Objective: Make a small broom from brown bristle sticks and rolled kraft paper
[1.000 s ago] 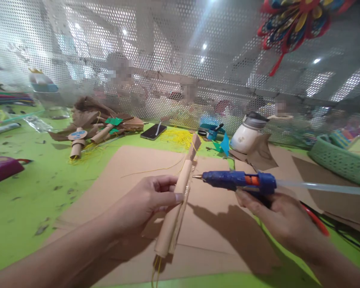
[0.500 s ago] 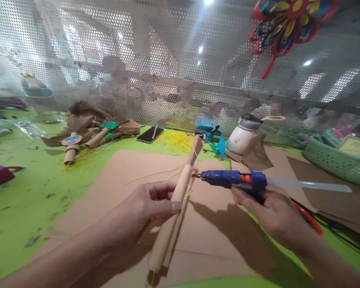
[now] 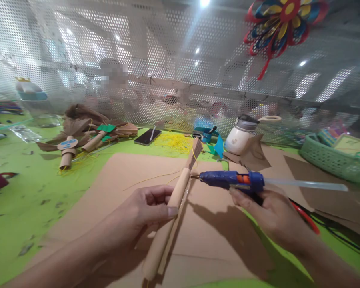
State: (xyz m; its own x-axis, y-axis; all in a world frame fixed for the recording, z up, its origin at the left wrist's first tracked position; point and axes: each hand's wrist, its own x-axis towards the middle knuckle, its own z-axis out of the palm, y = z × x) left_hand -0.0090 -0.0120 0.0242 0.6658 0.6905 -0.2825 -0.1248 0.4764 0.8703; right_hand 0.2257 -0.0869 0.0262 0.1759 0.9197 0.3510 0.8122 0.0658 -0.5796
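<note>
My left hand grips a rolled brown paper tube with its thumb on top. The tube slants away from me, and a pleated paper tuft sticks out of its far end. Along the tube's right side runs a loose paper edge with a shiny strip of glue. In my right hand is a blue glue gun, its nozzle at the tube's upper right edge. A clear glue stick juts from its back. Yellow thread trails left of the tube.
Brown paper sheets cover the green table. Finished-looking paper figures lie at the left, near a phone and yellow shreds. A white jar and a green basket stand right. A perforated screen rises behind.
The view has shifted slightly. The paper tube and the glue gun sit a little further left and lower in the picture, with both grips unchanged.
</note>
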